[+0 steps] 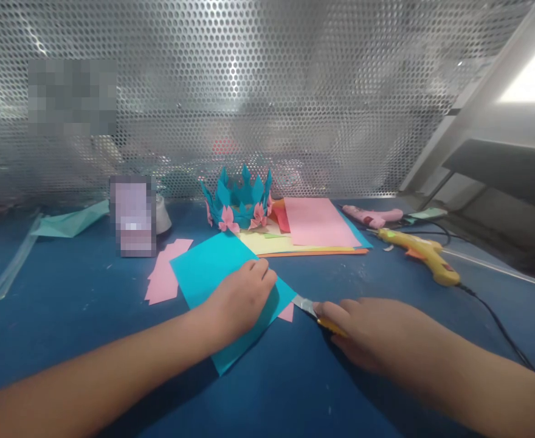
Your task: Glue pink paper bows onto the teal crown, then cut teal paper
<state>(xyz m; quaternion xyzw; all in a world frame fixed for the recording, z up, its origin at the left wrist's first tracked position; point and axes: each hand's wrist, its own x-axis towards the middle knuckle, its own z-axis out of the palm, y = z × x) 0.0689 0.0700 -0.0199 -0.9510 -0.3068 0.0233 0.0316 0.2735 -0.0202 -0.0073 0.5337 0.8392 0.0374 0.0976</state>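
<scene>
Perforated metal panel [267, 61] behind a blue counter [313, 395]. Blue sheet [208, 271] lies on it at 7 o'clock from mid-view. Left hand [244, 299]: fingers curled down onto the sheet; cannot tell whether they pinch it or only press. Right hand [368, 328]: fingers wrapped around a yellow-handled cutter [306, 305], blade at the sheet's 3 o'clock corner. Handling, by my estimate: light, thin, bends readily, creases if tugged, probably slides easily. Best hold: spread fingers near its centre; lift by the 10 o'clock corner, opposite the blade.
</scene>
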